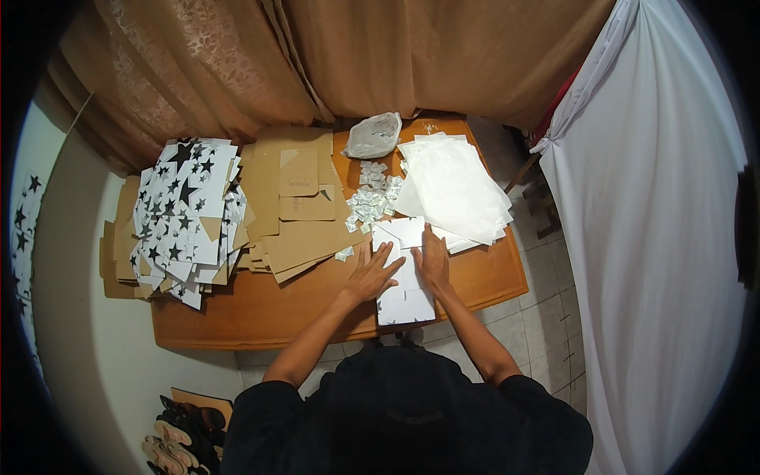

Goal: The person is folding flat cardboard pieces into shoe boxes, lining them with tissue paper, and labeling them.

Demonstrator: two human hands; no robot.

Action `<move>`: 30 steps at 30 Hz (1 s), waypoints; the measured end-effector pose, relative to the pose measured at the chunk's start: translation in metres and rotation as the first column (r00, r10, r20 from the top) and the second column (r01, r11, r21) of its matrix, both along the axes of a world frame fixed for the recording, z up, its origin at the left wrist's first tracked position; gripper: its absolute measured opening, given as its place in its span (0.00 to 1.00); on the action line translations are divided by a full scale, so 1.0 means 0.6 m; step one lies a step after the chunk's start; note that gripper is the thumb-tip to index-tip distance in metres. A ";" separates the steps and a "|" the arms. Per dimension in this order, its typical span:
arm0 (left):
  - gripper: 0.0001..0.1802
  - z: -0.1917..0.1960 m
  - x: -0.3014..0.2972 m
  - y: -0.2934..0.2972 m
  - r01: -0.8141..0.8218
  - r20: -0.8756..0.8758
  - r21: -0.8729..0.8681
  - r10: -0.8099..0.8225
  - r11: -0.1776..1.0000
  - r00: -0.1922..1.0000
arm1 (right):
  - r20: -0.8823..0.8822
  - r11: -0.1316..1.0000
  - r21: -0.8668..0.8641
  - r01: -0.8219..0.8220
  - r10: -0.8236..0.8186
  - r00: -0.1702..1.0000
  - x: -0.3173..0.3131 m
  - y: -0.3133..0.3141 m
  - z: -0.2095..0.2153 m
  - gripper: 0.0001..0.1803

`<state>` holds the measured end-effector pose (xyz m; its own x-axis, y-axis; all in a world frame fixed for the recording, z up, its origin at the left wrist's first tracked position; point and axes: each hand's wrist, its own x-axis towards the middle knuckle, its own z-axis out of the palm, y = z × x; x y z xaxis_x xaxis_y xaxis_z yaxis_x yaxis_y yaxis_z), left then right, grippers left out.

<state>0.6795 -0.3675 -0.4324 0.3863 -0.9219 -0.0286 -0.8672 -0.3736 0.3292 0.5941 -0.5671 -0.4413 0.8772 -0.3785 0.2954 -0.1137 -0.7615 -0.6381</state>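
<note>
Pressing flat, left hand [372, 273], right hand [433, 261], grips open, on white card sheets [405, 297]

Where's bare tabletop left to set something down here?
Bare wood: the front-left strip of the table, below the brown card pile and left of the left hand; also the right front corner, below the white sheet stack. Crowded: the back half, with star-print sheets, small packets and a plastic bag.
</note>
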 end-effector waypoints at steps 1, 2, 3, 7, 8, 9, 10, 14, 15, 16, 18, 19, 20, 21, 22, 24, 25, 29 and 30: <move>0.36 -0.010 -0.004 0.000 0.000 0.000 0.000 0.000 1.000 1.000 | -0.044 0.999 -0.033 0.028 -0.029 0.999 0.001 0.016 -0.004 0.39; 0.36 -0.020 -0.008 0.000 -0.015 0.046 0.029 0.014 0.999 0.999 | -0.086 0.996 -0.067 0.055 -0.061 0.994 0.003 0.027 -0.007 0.44; 0.36 -0.023 -0.011 -0.001 -0.031 0.090 0.058 0.025 0.998 0.996 | -0.259 0.999 -0.047 0.007 -0.019 0.966 0.002 0.031 -0.008 0.48; 0.38 -0.025 -0.016 -0.002 -0.027 0.069 0.034 0.025 0.999 0.997 | -0.350 1.000 -0.023 0.016 -0.023 0.936 -0.013 0.026 -0.014 0.48; 0.39 -0.023 -0.017 -0.004 -0.032 0.076 0.052 0.028 0.998 0.997 | -0.341 0.998 0.065 -0.016 0.037 0.939 -0.021 0.014 -0.015 0.52; 0.40 -0.023 -0.016 -0.003 -0.041 0.085 0.070 0.035 0.997 0.996 | -0.325 0.987 0.151 -0.052 0.100 0.940 -0.026 0.005 -0.011 0.55; 0.40 -0.022 -0.015 0.001 -0.039 0.089 0.070 0.033 0.997 0.996 | -0.322 0.987 0.151 -0.051 0.098 0.942 -0.034 -0.001 -0.008 0.55; 0.40 -0.008 -0.026 0.012 -0.193 -0.086 -0.074 0.187 0.978 0.979 | -0.208 0.922 0.385 -0.049 0.138 0.968 -0.087 -0.007 0.014 0.69; 0.39 -0.006 -0.033 0.014 -0.298 -0.178 -0.133 0.273 0.945 0.945 | -0.312 0.920 0.391 -0.033 0.166 0.936 -0.104 -0.007 0.018 0.69; 0.39 -0.005 -0.036 0.016 -0.295 -0.181 -0.127 0.270 0.947 0.946 | -0.411 0.918 0.397 -0.017 0.194 0.891 -0.119 -0.003 0.020 0.70; 0.34 -0.006 -0.037 0.020 -0.239 -0.172 -0.165 0.211 0.957 0.962 | -0.356 0.902 0.432 0.012 0.158 0.921 -0.138 0.016 0.017 0.64; 0.29 -0.012 -0.035 0.020 -0.252 -0.242 -0.231 0.196 0.940 0.950 | -0.280 0.926 0.374 -0.051 0.166 0.946 -0.144 0.022 0.014 0.59; 0.29 -0.017 -0.037 0.020 -0.252 -0.244 -0.225 0.196 0.941 0.950 | -0.203 0.945 0.309 -0.110 0.179 0.963 -0.148 0.029 0.011 0.55; 0.28 -0.017 -0.040 0.019 -0.274 -0.304 -0.219 0.201 0.936 0.931 | -0.161 0.925 0.371 -0.080 0.149 0.976 -0.149 0.041 0.022 0.40; 0.27 -0.016 -0.042 0.018 -0.295 -0.362 -0.213 0.205 0.931 0.909 | -0.164 0.923 0.375 -0.079 0.150 0.975 -0.148 0.048 0.025 0.40; 0.25 -0.001 -0.051 0.014 -0.270 -0.282 -0.099 0.233 0.958 0.931 | -0.298 0.973 0.220 -0.071 0.136 0.945 -0.147 0.056 0.027 0.29; 0.23 0.011 -0.057 0.011 -0.250 -0.197 0.014 0.248 0.968 0.949 | -0.301 0.973 0.222 -0.065 0.132 0.945 -0.149 0.060 0.026 0.29; 0.20 0.027 -0.066 0.004 -0.217 -0.105 0.053 0.221 0.975 0.970 | -0.316 0.974 0.226 -0.024 0.097 0.944 -0.152 0.069 0.033 0.20; 0.19 0.022 -0.066 0.004 -0.221 -0.105 0.034 0.223 0.975 0.969 | -0.326 0.965 0.264 0.002 0.087 0.941 -0.152 0.071 0.035 0.20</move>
<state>0.6402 -0.3654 -0.4191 0.5747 -0.8123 -0.1000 -0.7218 -0.5606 0.4059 0.5028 -0.5244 -0.4202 0.9245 -0.3624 -0.1182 -0.3245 -0.5853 -0.7431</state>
